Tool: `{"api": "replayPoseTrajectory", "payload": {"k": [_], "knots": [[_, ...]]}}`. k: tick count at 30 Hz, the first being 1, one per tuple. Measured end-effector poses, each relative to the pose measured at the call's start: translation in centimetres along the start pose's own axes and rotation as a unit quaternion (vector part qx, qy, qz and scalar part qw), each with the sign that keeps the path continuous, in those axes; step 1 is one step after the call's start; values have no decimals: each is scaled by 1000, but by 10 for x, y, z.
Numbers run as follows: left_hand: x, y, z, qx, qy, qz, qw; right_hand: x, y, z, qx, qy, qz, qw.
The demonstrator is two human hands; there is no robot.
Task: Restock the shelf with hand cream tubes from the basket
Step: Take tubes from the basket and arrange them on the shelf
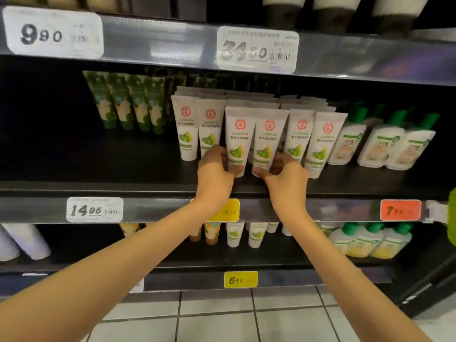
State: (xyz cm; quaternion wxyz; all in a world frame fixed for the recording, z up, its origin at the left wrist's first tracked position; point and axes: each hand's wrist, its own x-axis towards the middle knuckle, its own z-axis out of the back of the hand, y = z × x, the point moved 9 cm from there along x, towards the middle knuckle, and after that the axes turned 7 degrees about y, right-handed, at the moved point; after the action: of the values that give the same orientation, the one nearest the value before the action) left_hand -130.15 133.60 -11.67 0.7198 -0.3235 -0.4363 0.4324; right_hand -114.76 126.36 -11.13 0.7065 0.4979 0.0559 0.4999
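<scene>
Left hand [214,175] and right hand [287,180] each grip a hand cream tube [238,134] low down; one bump could domino the row [322,141].

1. Two white hand cream tubes [238,139], each with a red round emblem and a green fruit picture, are upright with caps down, side by side near the front edge of the shelf [98,174].
2. Matching tubes [318,141] stand in rows beside and behind them.

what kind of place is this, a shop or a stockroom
Most likely a shop, a supermarket or drugstore aisle: price tags are clipped along the shelf edges, rows of identical tubes face forward, and matching bottles stand beside them.
</scene>
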Motion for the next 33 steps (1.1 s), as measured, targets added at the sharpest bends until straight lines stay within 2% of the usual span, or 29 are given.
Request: {"api": "replayPoseTrajectory", "payload": {"k": [7,11,15,18,21,24,28,33], "knots": [[6,3,-4,15,-41,36,998,0,-1,1,-50,-68,-16,996],[6,1,-6,14,-46,41,998,-1,-2,1,-49,-61,-29,996],[-5,0,6,-6,-46,32,998,-15,6,2,-5,-39,-30,999],[-24,2,30,-36,-14,25,999,-43,29,-2,40,-47,6,998],[-60,9,81,-41,23,15,999,-74,66,-35,150,38,22,988],[-117,34,170,-15,15,51,998,-117,121,-95,218,200,32,955],[-209,70,308,41,-68,122,989,-196,204,-176,251,395,58,882],[-344,109,460,115,-224,190,949,-308,306,-259,277,516,111,803]]}}
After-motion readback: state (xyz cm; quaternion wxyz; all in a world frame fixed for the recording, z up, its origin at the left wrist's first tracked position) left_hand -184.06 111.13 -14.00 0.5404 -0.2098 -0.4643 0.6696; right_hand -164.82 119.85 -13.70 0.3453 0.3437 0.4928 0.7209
